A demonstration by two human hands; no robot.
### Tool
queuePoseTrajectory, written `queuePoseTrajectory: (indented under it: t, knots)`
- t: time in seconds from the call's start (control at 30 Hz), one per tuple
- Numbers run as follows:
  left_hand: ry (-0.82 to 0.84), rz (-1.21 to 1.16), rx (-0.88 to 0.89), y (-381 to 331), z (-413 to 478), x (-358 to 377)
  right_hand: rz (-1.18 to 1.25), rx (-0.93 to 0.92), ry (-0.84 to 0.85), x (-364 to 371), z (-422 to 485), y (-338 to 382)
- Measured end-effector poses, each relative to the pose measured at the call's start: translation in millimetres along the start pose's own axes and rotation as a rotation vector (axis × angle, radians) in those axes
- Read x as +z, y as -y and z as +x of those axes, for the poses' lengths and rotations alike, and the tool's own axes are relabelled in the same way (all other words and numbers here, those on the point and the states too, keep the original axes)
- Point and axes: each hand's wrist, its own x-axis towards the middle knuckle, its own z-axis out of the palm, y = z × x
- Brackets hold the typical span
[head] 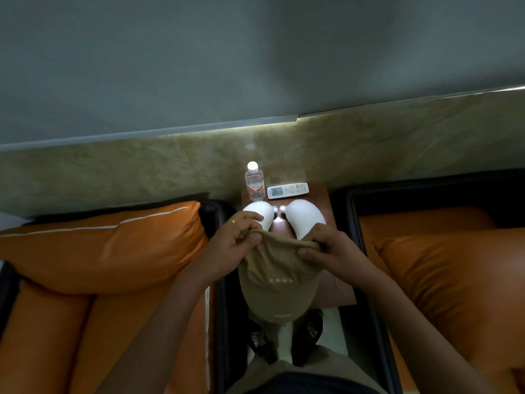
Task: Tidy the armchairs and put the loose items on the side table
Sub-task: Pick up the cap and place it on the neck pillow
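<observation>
It's dim where I stand; a light strip [227, 128] glows ahead, glare spots my desk [318, 200], and the frame edges bow and soften.

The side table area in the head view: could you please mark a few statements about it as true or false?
1. The left hand and the right hand both grip the beige cap. True.
2. The water bottle lies on its side. False: it stands upright on the side table.
3. The remote control lies beside the water bottle. True.
4. The white neck pillow covers the remote control. False: the remote control is fully visible behind it.
</observation>
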Motion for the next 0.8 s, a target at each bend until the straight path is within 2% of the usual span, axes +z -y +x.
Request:
queuePoseTrajectory:
  t: [0.07, 0.17, 0.27, 0.37, 0.5, 0.7, 0.8]
  knots:
    - [0.011, 0.001, -0.06, -1, 2, 2, -0.041, -0.085, -0.098, -1, 8, -4]
    - [-0.067, -0.002, -0.038, -3, 7, 4, -0.105, -0.185, -0.226, 2, 18, -3]
    - [-0.19, -0.108, -0.025, -2, 16, 2, -0.073, -0.162, -0.349, 5, 29, 3]
    - [-0.231, -0.146, -0.041, 8, 26, 5, -0.03, -0.12, -0.424, 9, 42, 5]
    - [-0.324, -0.148, -0.064, 33, 40, 21, -0.008, -0.04, -0.435, 23, 54, -18]
    - [-0.322, -0.188, -0.206, 101, 82, 45, -0.034, 0.086, -0.352, 36, 89, -85]
    - [-0.299, -0.133, -0.204, 133, 114, 54, -0.053, 0.168, -0.326, 37, 115, -121]
